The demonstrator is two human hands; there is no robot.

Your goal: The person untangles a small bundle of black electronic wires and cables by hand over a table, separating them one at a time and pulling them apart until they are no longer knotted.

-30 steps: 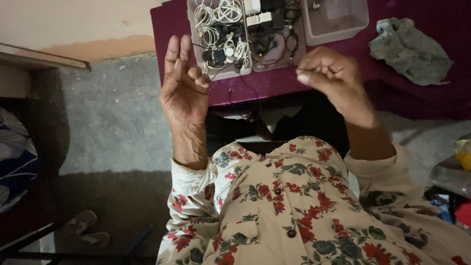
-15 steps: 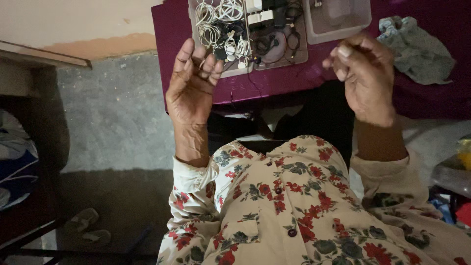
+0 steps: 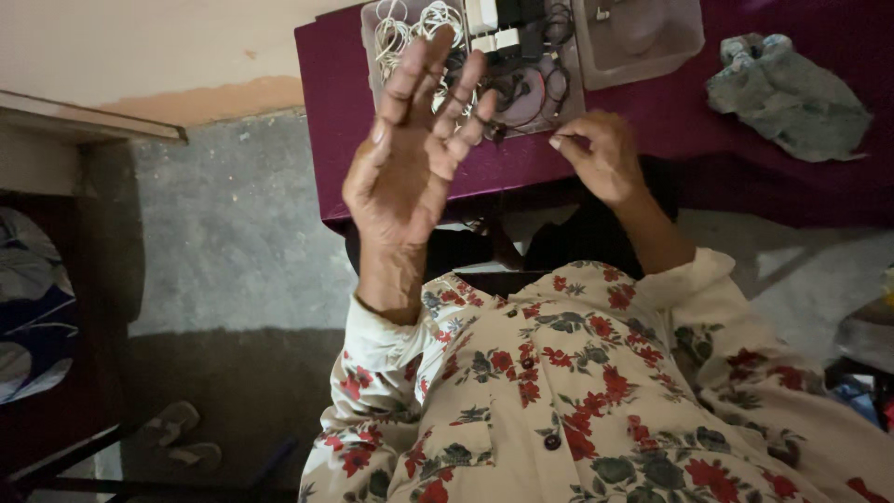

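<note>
My left hand (image 3: 410, 158) is raised palm up with its fingers spread, in front of a clear tray (image 3: 559, 98) full of white and black cables and chargers. Nothing shows in its palm. My right hand (image 3: 601, 158) rests low at the front edge of the purple table (image 3: 670, 112), right of the tray. Its thumb and fingers are pinched on a thin black cable (image 3: 500, 130) that leads out of the tray. The cable is very thin and partly hidden behind my left fingers.
A second clear container (image 3: 643, 37) stands right of the tray, and a crumpled grey-green cloth (image 3: 792, 93) lies further right. Grey floor and a pair of sandals (image 3: 182, 433) are at the left. A dark furniture edge (image 3: 56, 279) stands at far left.
My left hand has risen and opened its fingers wide over the tray. My right hand has dropped from mid-air at the right down to the table edge beside the tray.
</note>
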